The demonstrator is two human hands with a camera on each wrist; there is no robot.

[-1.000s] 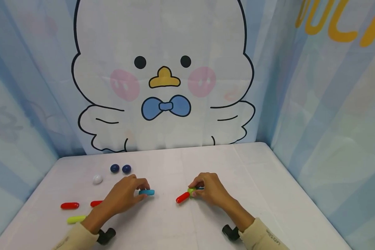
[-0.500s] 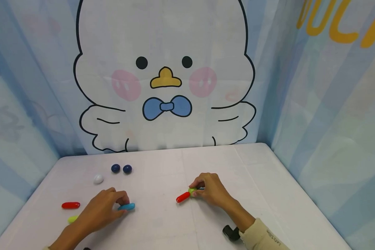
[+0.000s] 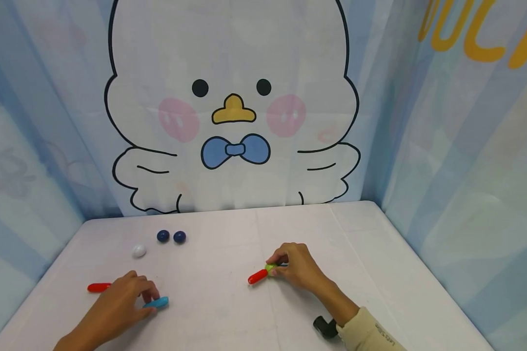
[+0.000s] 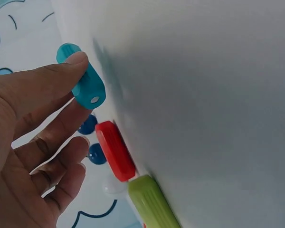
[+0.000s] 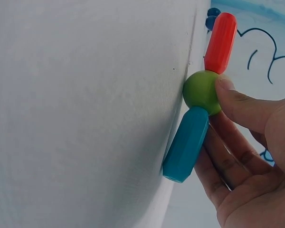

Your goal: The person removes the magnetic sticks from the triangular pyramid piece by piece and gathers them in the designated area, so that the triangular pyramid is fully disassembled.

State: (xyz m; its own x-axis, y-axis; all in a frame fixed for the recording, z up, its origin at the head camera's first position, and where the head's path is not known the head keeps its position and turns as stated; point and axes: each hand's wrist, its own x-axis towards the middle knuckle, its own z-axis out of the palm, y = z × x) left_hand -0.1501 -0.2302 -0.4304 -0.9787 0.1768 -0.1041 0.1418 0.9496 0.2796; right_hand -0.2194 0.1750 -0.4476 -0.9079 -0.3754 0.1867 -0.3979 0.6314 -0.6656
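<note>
My left hand (image 3: 116, 304) pinches a light blue stick (image 4: 91, 90) between thumb and fingertip, over the left front of the table. A small hole shows at the stick's near end. With thumb and fingers, my right hand (image 3: 298, 267) holds a green ball (image 5: 198, 92) near the table's middle. From the ball extend a red stick (image 5: 221, 43) and a teal-blue stick (image 5: 186, 146), on roughly opposite sides. A loose red stick (image 4: 115, 151) and a yellow-green stick (image 4: 153, 203) lie near my left hand; the latter is hidden in the head view.
Two dark blue balls (image 3: 171, 237) and a white ball (image 3: 138, 251) sit at the back left of the white-covered table (image 3: 334, 234). Another red stick (image 3: 97, 287) lies beside my left hand. Printed cloth (image 3: 233, 185) closes off the back and sides.
My left hand has moved left and toward the front with the light blue stick, now covering the loose yellow-green stick. My right hand has stayed in place, holding the green ball.
</note>
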